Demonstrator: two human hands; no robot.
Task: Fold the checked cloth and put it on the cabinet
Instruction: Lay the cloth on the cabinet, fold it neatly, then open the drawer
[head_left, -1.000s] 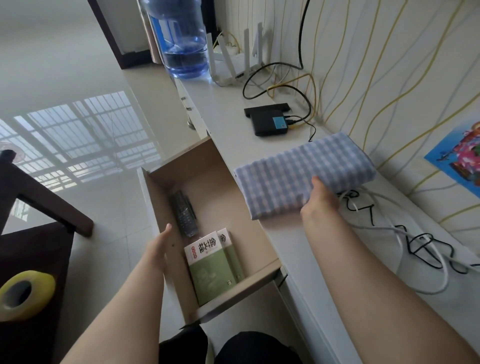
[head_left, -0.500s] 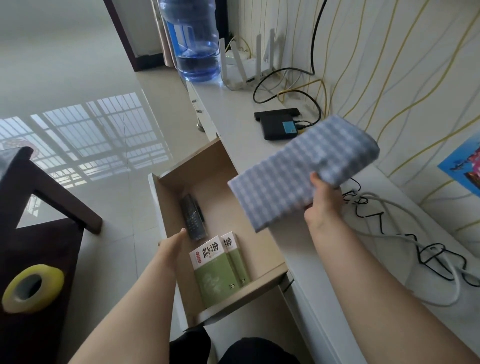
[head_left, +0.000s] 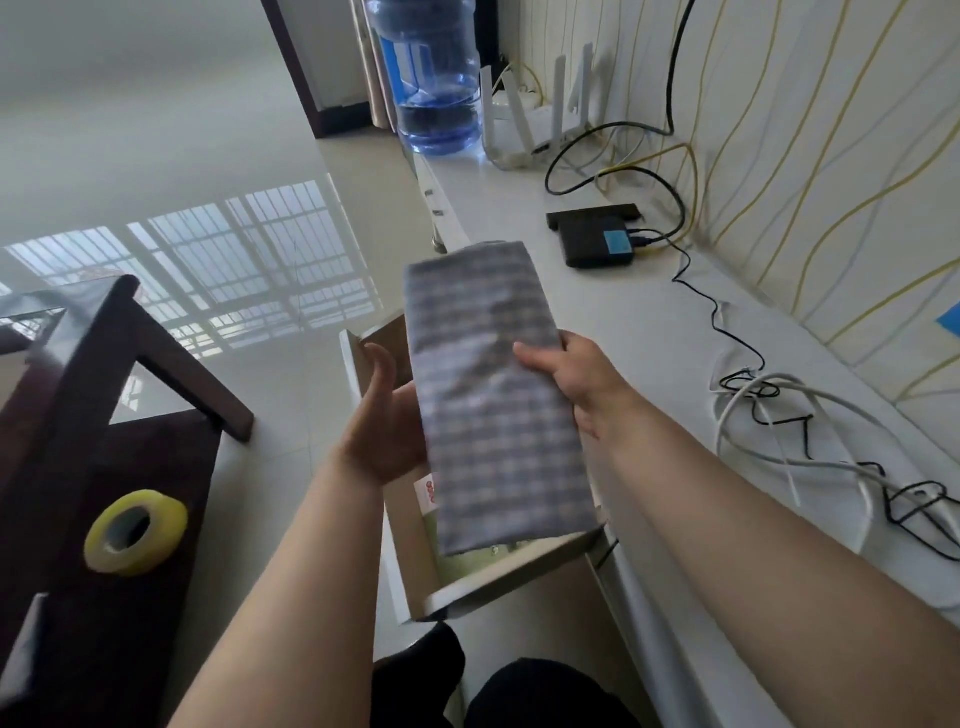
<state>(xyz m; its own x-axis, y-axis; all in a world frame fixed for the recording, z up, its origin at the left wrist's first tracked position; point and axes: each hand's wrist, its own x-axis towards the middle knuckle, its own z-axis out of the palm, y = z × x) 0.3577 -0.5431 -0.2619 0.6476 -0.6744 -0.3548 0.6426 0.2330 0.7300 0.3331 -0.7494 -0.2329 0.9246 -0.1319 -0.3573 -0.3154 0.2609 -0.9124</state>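
Starting at nine o'clock, a tape roll (head_left: 136, 531) sits on the dark table (head_left: 78, 415). At centre, the left hand (head_left: 387, 415) is spread open against the checked cloth (head_left: 493, 395), which the right hand (head_left: 582, 382) pinches at its three-o'clock edge above the open drawer (head_left: 498, 584). The cloth looks folded already; setting it on the cabinet (head_left: 649, 332) at two o'clock remains.

The folded cloth (head_left: 493, 400) is blue-grey and white check. The tape roll (head_left: 136, 531) at near left is yellow on a dark brown table (head_left: 98, 374). The far water bottle (head_left: 434, 88) is blue.
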